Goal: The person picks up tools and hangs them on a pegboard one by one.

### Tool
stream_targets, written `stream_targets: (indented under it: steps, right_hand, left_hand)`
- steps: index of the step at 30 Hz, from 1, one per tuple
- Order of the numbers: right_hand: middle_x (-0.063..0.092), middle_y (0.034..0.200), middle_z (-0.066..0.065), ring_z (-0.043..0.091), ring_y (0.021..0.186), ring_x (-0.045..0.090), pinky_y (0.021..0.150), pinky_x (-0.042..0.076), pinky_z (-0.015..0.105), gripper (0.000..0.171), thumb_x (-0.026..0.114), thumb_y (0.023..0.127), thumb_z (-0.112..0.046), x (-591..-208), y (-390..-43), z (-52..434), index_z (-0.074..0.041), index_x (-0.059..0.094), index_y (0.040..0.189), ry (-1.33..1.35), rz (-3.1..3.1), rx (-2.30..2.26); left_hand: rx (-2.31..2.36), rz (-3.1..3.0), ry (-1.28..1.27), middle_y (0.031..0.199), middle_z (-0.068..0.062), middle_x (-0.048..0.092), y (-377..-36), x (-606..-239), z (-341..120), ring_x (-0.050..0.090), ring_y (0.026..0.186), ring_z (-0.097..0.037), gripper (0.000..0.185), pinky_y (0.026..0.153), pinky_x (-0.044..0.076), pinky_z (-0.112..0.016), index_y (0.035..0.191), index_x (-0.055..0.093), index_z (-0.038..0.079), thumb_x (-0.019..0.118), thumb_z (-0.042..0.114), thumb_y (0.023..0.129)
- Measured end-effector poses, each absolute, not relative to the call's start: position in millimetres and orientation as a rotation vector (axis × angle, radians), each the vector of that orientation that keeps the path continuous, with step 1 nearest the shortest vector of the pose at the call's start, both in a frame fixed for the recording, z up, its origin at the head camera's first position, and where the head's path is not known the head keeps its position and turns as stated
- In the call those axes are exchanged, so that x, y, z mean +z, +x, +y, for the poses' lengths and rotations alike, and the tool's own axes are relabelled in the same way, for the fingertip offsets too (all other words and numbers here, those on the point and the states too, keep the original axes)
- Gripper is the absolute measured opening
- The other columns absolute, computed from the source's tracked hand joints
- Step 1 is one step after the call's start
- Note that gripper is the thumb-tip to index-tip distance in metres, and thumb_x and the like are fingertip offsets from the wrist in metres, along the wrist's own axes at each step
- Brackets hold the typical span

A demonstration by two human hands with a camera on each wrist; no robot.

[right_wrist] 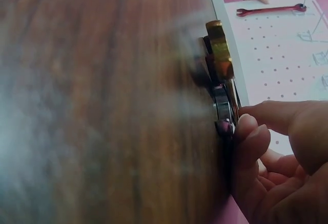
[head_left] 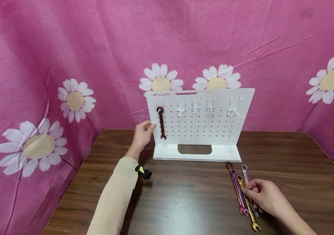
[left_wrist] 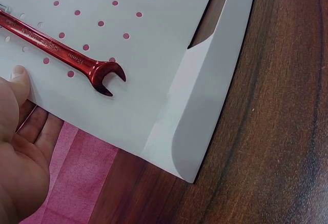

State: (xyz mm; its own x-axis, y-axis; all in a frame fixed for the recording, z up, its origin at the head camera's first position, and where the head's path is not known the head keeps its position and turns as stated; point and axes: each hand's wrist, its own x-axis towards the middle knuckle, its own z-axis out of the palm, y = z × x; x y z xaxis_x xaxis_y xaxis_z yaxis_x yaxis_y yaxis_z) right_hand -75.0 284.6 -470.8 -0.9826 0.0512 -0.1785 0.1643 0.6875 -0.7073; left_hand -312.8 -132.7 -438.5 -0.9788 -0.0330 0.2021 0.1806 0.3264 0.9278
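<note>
A white pegboard stand (head_left: 202, 130) stands upright at the back of the wooden table (head_left: 184, 199). A red wrench (head_left: 161, 123) hangs from its leftmost hook. My left hand (head_left: 143, 132) holds the board's left edge, thumb (left_wrist: 18, 75) on the front and fingers behind. Several wrenches lie side by side at the front right: red (head_left: 232, 178), purple (head_left: 238, 192), gold (head_left: 250, 213) and pink (head_left: 245, 173). My right hand (head_left: 261, 194) rests on them with curled fingers (right_wrist: 251, 131) pinching at the pink wrench, whose shaft is hidden beneath the hand.
Several bare white wire hooks (head_left: 196, 109) run along the top of the board. Pink cloth with daisies (head_left: 72, 101) walls the table at the back and both sides. The table's left edge (head_left: 75, 176) is close to my left forearm.
</note>
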Motion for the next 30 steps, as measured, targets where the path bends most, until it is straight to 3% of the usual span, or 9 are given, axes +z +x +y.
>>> stream_targets:
  steps: [12, 19, 30]
  right_hand:
    - [0.059, 0.053, 0.002, 0.013, 0.04, 0.055, 0.04, 0.049, 0.034, 0.018, 0.081, 0.096, -0.023, -469.5, -76.6, 280.5, -0.006, 0.075, 0.092, 0.188, 2.706, -1.168]
    - [0.056, 0.051, 0.0, 0.01, 0.038, 0.051, 0.039, 0.048, 0.033, 0.021, 0.078, 0.098, -0.021, -471.0, -78.0, 282.7, -0.003, 0.072, 0.089, 0.24, 2.586, -1.281]
    - [0.053, 0.056, -0.004, 0.007, 0.043, 0.046, 0.041, 0.044, 0.027, 0.022, 0.073, 0.103, -0.021, -464.5, -77.0, 287.2, 0.001, 0.075, 0.097, 0.271, 2.499, -1.368]
  left_hand:
    - [-1.74, -2.382, -0.138, 0.103, -0.021, 0.08, -312.0, -437.3, -132.4, 0.057, 0.082, -0.007, 0.022, 0.077, 0.047, -0.023, 0.112, 0.076, -0.005, 0.07, 0.016, 0.107]
    - [-1.72, -2.411, -0.132, 0.107, -0.021, 0.08, -312.1, -437.4, -132.4, 0.059, 0.088, -0.008, 0.023, 0.082, 0.048, -0.025, 0.114, 0.076, -0.004, 0.069, 0.018, 0.107]
    - [-1.725, -2.41, -0.134, 0.105, -0.021, 0.079, -310.9, -437.8, -133.1, 0.058, 0.086, -0.008, 0.024, 0.08, 0.047, -0.024, 0.115, 0.076, -0.004, 0.068, 0.018, 0.108]
